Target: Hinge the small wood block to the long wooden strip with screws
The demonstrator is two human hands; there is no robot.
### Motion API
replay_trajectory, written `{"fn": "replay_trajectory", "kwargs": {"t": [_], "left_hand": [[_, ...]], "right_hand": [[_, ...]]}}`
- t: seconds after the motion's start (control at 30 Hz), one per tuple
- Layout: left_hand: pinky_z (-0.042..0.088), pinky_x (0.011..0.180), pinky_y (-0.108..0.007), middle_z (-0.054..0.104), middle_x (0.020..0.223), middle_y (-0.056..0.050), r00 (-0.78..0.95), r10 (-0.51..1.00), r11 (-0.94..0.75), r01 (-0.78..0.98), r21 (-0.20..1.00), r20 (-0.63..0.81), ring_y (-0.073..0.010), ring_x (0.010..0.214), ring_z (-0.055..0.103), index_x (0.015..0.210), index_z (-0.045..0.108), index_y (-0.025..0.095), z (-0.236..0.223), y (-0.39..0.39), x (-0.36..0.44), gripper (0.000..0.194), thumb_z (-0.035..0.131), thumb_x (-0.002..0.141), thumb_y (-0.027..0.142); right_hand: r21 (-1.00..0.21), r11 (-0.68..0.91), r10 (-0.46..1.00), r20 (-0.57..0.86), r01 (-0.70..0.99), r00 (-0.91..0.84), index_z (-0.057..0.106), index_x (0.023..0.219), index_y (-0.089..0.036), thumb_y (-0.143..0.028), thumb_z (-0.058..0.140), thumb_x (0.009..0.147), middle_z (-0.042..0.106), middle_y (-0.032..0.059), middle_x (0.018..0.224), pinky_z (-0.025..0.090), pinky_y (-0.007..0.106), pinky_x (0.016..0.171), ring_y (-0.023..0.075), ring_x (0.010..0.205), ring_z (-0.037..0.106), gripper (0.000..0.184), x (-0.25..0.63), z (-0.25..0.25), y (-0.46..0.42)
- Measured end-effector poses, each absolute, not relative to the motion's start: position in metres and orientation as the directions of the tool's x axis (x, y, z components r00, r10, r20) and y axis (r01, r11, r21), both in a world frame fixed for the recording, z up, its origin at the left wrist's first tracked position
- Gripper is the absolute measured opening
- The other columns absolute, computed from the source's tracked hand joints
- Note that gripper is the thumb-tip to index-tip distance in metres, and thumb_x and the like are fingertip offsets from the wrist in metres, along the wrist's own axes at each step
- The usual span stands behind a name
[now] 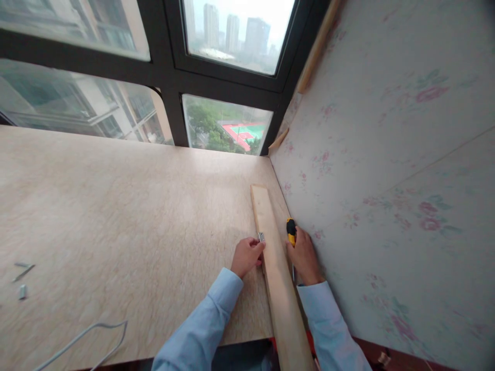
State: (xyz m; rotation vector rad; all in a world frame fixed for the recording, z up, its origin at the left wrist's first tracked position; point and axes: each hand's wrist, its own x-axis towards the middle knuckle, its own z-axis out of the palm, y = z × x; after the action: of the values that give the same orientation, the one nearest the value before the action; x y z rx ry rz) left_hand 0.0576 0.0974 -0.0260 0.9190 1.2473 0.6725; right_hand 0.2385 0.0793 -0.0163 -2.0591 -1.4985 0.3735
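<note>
A long pale wooden board (276,268) lies on the stone-look sill, running from the near edge toward the window. My left hand (247,256) is at the board's left edge, thumb and fingers pinching a small metal bracket (261,237) against it. On the board's other side, my right hand (305,256) is closed around a screwdriver (291,230) with a yellow and black handle. Its handle end points away toward the window and its shaft shows below my hand, pointing back toward me.
Several small metal pieces (23,273) lie on the sill (135,221) at the far left. A grey cable (96,325) loops near the front edge. Flowered wallpaper covers the wall (386,180) close on the right. A dark-framed window (170,87) borders the sill's far side.
</note>
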Motion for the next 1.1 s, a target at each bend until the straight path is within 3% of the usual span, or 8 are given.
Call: {"fn": "replay_trajectory", "kwargs": {"t": [0.17, 0.3, 0.37, 0.43, 0.57, 0.73, 0.93, 1.1], "left_hand": [[0.054, 0.048, -0.024, 0.065, 0.075, -0.007, 0.229, 0.844, 0.492, 0.032, 0.87, -0.486, -0.0137, 0.059, 0.061, 0.082, 0.066, 0.009, -0.023, 0.096, 0.052, 0.016, 0.062, 0.084, 0.024], [0.053, 0.048, -0.024, 0.062, 0.07, -0.004, 0.241, 0.815, 0.543, 0.004, 0.84, -0.527, -0.0117, 0.054, 0.058, 0.078, 0.064, 0.009, -0.016, 0.097, 0.044, 0.015, 0.067, 0.081, 0.024], [0.053, 0.048, -0.024, 0.061, 0.07, -0.004, 0.244, 0.806, 0.557, 0.0, 0.831, -0.54, -0.0114, 0.053, 0.057, 0.078, 0.064, 0.01, -0.014, 0.097, 0.041, 0.015, 0.067, 0.081, 0.024], [0.054, 0.048, -0.024, 0.061, 0.07, -0.004, 0.239, 0.805, 0.557, 0.007, 0.83, -0.543, -0.0114, 0.053, 0.057, 0.079, 0.064, 0.009, -0.014, 0.098, 0.041, 0.014, 0.065, 0.082, 0.023], [0.054, 0.047, -0.025, 0.059, 0.069, -0.003, 0.203, 0.828, 0.529, 0.027, 0.848, -0.523, -0.0114, 0.053, 0.056, 0.078, 0.065, 0.01, -0.018, 0.097, 0.043, 0.019, 0.06, 0.086, 0.027], [0.053, 0.045, -0.023, 0.059, 0.07, -0.004, 0.201, 0.84, 0.508, 0.032, 0.861, -0.504, -0.0105, 0.052, 0.055, 0.078, 0.064, 0.01, -0.021, 0.097, 0.045, 0.025, 0.055, 0.09, 0.029], [0.052, 0.044, -0.022, 0.059, 0.069, -0.004, 0.191, 0.85, 0.492, 0.045, 0.87, -0.491, -0.0101, 0.051, 0.056, 0.078, 0.063, 0.009, -0.019, 0.096, 0.046, 0.024, 0.053, 0.091, 0.026], [0.053, 0.047, -0.023, 0.063, 0.071, -0.005, 0.189, 0.856, 0.482, 0.044, 0.875, -0.481, -0.012, 0.053, 0.06, 0.076, 0.062, 0.01, -0.023, 0.096, 0.046, 0.026, 0.059, 0.089, 0.031]], "right_hand": [[-0.71, -0.248, 0.925, 0.031, 0.66, 0.38, 0.064, 0.105, -0.015, -0.025, 0.063, 0.073, 0.066, 0.0166, 0.104, 0.041, 0.048, 0.099, 0.0357, 0.111, 0.057, 0.034, 0.236, -0.016, 0.084], [-0.85, -0.223, 0.943, -0.063, 0.478, 0.328, 0.067, 0.094, -0.017, -0.04, 0.064, 0.075, 0.068, 0.0104, 0.084, 0.053, 0.04, 0.075, 0.0277, 0.084, 0.066, 0.029, 0.239, -0.009, 0.083], [-0.911, -0.192, 0.961, -0.1, 0.364, 0.257, 0.069, 0.094, -0.017, -0.052, 0.057, 0.081, 0.07, 0.0109, 0.086, 0.056, 0.037, 0.068, 0.0246, 0.079, 0.067, 0.04, 0.241, 0.001, 0.08], [-0.978, -0.149, 0.974, -0.12, 0.145, 0.193, 0.07, 0.098, -0.019, -0.061, 0.054, 0.083, 0.071, 0.0109, 0.098, 0.058, 0.036, 0.072, 0.0222, 0.085, 0.069, 0.047, 0.242, 0.013, 0.075], [-0.94, -0.07, 0.982, -0.124, -0.334, 0.143, 0.068, 0.11, -0.025, -0.052, 0.073, 0.077, 0.069, 0.0064, 0.117, 0.06, 0.035, 0.081, 0.0192, 0.093, 0.07, 0.043, 0.234, 0.038, 0.068], [-0.95, 0.027, 0.984, -0.031, -0.311, 0.178, 0.069, 0.103, -0.027, -0.042, 0.081, 0.074, 0.071, 0.0059, 0.115, 0.061, 0.038, 0.077, 0.0221, 0.093, 0.071, 0.035, 0.211, 0.055, 0.061], [-0.97, 0.205, 0.914, 0.141, -0.133, 0.38, 0.068, 0.096, -0.021, -0.032, 0.083, 0.071, 0.071, 0.0008, 0.086, 0.061, 0.041, 0.078, 0.0204, 0.082, 0.071, 0.031, 0.187, 0.05, 0.057], [-0.963, 0.26, 0.894, 0.211, -0.074, 0.395, 0.065, 0.098, -0.02, -0.033, 0.079, 0.075, 0.073, 0.0027, 0.089, 0.059, 0.043, 0.084, 0.0215, 0.086, 0.071, 0.03, 0.174, 0.038, 0.061]]}}
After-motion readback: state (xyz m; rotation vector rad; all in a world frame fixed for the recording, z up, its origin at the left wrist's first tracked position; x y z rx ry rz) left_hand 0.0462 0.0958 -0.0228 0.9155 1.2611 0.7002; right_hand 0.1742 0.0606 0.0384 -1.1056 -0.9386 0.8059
